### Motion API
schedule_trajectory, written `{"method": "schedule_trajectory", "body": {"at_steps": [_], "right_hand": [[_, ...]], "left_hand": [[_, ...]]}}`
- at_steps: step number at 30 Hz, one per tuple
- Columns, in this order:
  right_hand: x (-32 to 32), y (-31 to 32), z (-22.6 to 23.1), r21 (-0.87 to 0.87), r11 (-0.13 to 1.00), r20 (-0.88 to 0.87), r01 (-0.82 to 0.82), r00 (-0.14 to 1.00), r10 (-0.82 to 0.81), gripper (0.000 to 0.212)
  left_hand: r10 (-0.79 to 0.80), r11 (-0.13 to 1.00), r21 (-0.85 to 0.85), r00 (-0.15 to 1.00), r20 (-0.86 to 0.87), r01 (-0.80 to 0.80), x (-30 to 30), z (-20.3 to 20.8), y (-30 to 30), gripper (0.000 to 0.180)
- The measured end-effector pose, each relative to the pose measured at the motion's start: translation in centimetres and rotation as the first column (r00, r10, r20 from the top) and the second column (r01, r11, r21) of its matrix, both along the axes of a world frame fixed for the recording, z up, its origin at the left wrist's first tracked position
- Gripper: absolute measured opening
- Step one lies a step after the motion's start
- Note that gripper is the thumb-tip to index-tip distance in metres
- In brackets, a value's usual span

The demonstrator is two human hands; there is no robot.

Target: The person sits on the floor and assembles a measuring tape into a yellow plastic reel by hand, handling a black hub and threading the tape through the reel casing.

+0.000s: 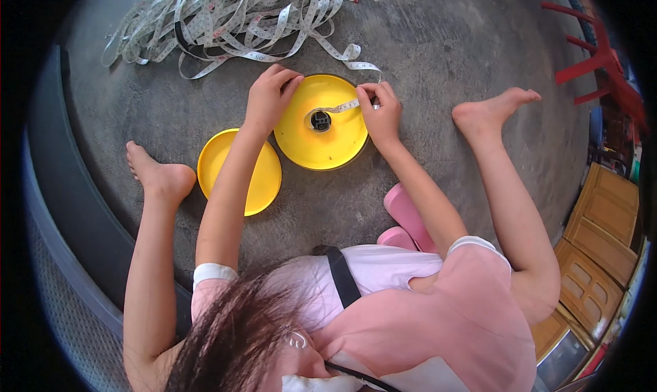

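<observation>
A round yellow reel [321, 149] with a dark centre hole lies on the grey floor in front of me. My left hand [268, 98] grips the upper left of its rim between thumb and fingers. At the right edge of the reel, my right hand [383, 113] pinches a white measuring tape [348, 106]. One end of this strip reaches the hub, and the other runs up past my fingers to a loose, tangled heap of tape [236, 24]. A yellow disc-shaped cover [265, 176] lies under my left forearm, beside the reel.
Pink slippers [408, 217] lie below my right forearm. My bare feet rest on the floor to either side. A long dark edging [85, 159] curves along the left. At the right stand a red chair [602, 57] and wooden cabinets [606, 197].
</observation>
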State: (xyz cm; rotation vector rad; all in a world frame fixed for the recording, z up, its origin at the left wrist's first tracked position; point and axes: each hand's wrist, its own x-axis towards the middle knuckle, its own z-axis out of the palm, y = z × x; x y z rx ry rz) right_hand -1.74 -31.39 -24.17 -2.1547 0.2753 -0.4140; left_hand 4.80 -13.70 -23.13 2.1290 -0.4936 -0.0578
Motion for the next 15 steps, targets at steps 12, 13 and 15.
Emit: {"method": "schedule_trajectory", "body": {"at_steps": [12,13,15], "right_hand": [[-0.1,0.7,0.2,-0.075,0.995,-0.131,-0.066,0.99,0.056,0.012],[-0.1,0.6,0.3,-0.079,0.995,-0.13,-0.068,0.99,0.057,0.012],[-0.1,0.9,0.7,-0.065,0.995,-0.137,-0.079,0.988,0.07,0.013]], "left_hand": [[0.189,0.972,0.124,0.977,0.104,-0.201,-1.5,-1.0,-0.5,0.012],[0.205,0.967,0.127,0.969,0.138,-0.222,-1.8,-1.1,-0.6,0.012],[0.223,0.96,0.135,0.959,0.174,-0.247,-2.5,-0.5,-0.7,0.012]]}}
